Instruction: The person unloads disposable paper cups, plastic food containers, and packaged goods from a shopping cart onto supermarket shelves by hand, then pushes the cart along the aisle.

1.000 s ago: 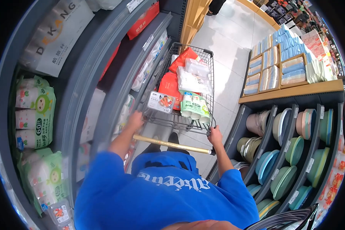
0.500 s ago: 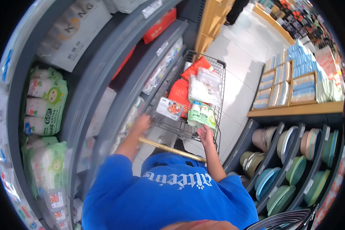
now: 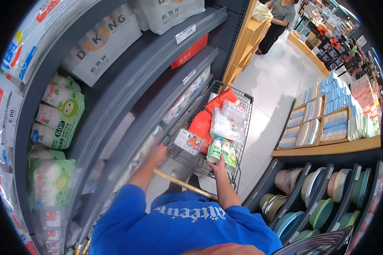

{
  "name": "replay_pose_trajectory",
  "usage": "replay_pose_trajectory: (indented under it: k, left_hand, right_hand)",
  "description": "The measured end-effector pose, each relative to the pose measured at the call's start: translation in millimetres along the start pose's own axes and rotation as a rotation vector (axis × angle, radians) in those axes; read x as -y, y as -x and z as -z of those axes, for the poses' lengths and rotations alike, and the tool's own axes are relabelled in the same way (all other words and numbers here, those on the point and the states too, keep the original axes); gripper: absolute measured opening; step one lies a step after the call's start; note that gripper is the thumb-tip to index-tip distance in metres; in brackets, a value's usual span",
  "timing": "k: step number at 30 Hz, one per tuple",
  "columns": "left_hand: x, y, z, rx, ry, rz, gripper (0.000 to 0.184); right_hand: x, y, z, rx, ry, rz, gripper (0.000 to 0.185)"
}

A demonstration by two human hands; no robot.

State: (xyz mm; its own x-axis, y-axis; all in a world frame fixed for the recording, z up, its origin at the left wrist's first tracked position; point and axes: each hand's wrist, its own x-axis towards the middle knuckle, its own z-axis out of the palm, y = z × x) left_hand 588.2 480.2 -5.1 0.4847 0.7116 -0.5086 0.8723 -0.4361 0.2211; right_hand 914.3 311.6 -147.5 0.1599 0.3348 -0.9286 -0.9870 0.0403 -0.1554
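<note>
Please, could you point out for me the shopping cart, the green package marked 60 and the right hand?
Shopping cart (image 3: 238,174): head view, on its wire side.
Green package marked 60 (image 3: 216,148): head view, on its upper left part.
Right hand (image 3: 218,166): head view, on the back of the hand.

Blue T-shirt (image 3: 187,225), pale gothic lettering (upside down here), dark trousers (image 3: 173,187)

The cart (image 3: 247,132) stood in the aisle (image 3: 270,76) between stocked shelves (image 3: 104,104) on the left and a bowl rack (image 3: 301,180) on the right. In it, the cup pack (image 3: 228,152) lay at the near right, the container pack (image 3: 188,142) at the near left and bags (image 3: 226,125) beyond both. Folded cloths (image 3: 334,100) lay on the ledge (image 3: 327,147) above the bowls (image 3: 321,212)
</note>
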Motion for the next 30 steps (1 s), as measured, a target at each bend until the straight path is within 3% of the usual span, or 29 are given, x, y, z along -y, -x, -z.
replay_pose_trajectory:
  k: [8,11,15,18,21,24,27,30]
  left_hand:
    - [0,3,4,-0.002,-0.019,-0.011,0.046]
    - [4,2,1,0.019,-0.046,-0.025,0.05]
    - [11,-1,-5,0.023,-0.026,-0.035,0.055]
    - [10,0,2,0.066,0.078,-0.089,0.072]
    - [-21,33,26,-0.085,0.18,-0.137,0.085]
    - [-39,53,11,0.09,1.449,-0.436,0.092]
    - [-64,149,49,-0.022,1.706,-0.616,0.088]
    - [-60,185,45,-0.371,1.696,-0.55,0.084]
  right_hand:
    - [1,6,-7,-0.018,-0.139,-0.02,0.052]
    - [7,50,-12,-0.039,-0.143,-0.06,0.051]
    - [-11,123,-17,0.166,-0.122,-0.013,0.053]
    - [-32,187,-32,0.235,-0.157,0.05,0.058]
    - [-61,240,-34,0.353,-0.058,0.147,0.056]
    - [-104,287,-34,0.466,0.032,0.301,0.051]
    - [-158,314,-29,0.551,0.045,0.462,0.052]
    - [-202,335,-25,0.76,0.249,0.627,0.059]
